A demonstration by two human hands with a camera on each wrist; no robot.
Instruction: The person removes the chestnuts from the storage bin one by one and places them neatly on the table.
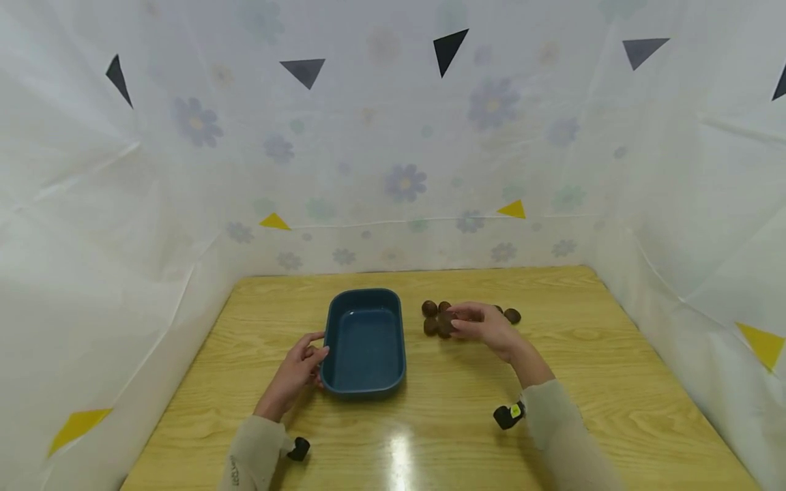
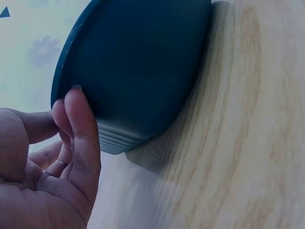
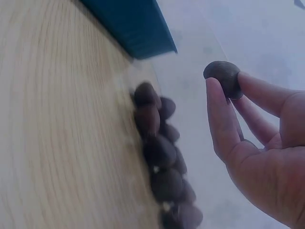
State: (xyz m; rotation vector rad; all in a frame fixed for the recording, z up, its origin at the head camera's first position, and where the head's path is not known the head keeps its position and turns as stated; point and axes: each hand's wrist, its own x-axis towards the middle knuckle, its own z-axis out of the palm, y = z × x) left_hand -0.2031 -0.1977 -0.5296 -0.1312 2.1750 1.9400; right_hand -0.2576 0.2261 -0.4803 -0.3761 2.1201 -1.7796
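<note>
A deep blue rectangular dish with rounded corners stands left of centre on the table. At its left side, my left hand pinches the rim between thumb and fingers; the left wrist view shows the fingertips on the dish's outer wall. My right hand holds a dark brown, round, chestnut-like nut between its thumb and fingertips, raised above the others. Several similar nuts lie in a close group on the table below, partly hidden by this hand in the head view.
The wood-grain table bears the dish and the nuts. To the right of the hand, more nuts lie near the back. A white flowered sheet with triangle markers encloses the back and sides. Small black cameras sit at both wrists.
</note>
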